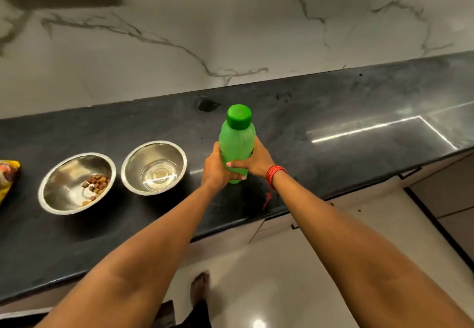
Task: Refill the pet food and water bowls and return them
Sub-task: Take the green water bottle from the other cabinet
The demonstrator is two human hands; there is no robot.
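Centrally in the head view, both hands grip a green bottle [237,138], upright, cap [239,115] on; the left hand [216,171] wraps its lower left side, the right hand [256,159] its lower right, thumb across the front; the fingers behind are hidden. The bottle's base is covered by the hands, so whether it stands on the counter [333,112] or is held just above it cannot be told; how full it is does not show through the plastic. A red thread band [275,174] circles the right wrist.

Just left of the bottle sits a steel bowl [143,156] with a little clear water; beside that, further left, a second steel bowl [61,181] holds a small heap of kibble [96,185]. A yellow bag [6,176] is cut off by the left edge; its print is unreadable. A bare foot [200,286] shows on the floor below, partly hidden between the arms.
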